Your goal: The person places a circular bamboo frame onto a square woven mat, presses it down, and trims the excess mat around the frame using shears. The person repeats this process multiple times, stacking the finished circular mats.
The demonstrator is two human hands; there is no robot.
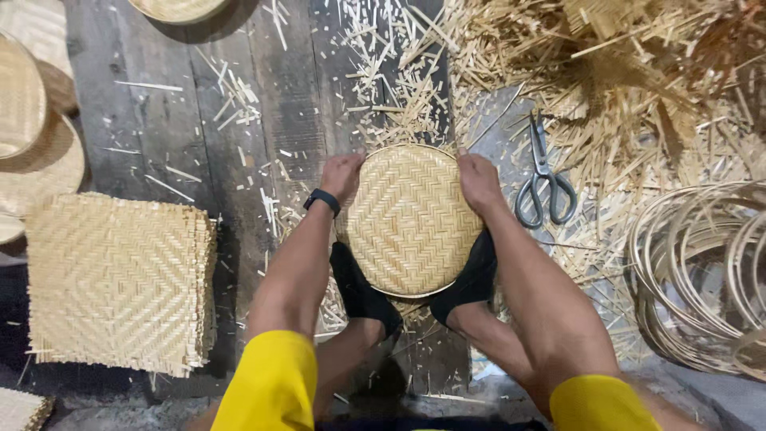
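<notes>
The person sits on the wooden floor [239,120] with a round woven bamboo tray [409,219] held upright-tilted between both feet in black socks [363,291], and everything else is best placed from that tray. The left hand [343,175] is curled over the tray's upper left rim, fingers closed on the edge; the right hand [479,182] grips the upper right rim in the same way, so both hands have hold of the tray and neither is open. A dark wristband [322,200] sits on the left wrist. Just right of the tray lie scissors [544,179] on the floor, apart from it. Beyond the tray and to its right spreads a heap of bamboo trimmings [622,80]. Well right of it is a bundle of bamboo hoops [702,271]; well left of it, a stack of square woven mats [120,279], with finished round trays [32,136] farther left. To work the rim well, it seems wise to keep the feet pressing evenly at the lower edge so the weave does not buckle, and to press with both thumbs at matching points.
</notes>
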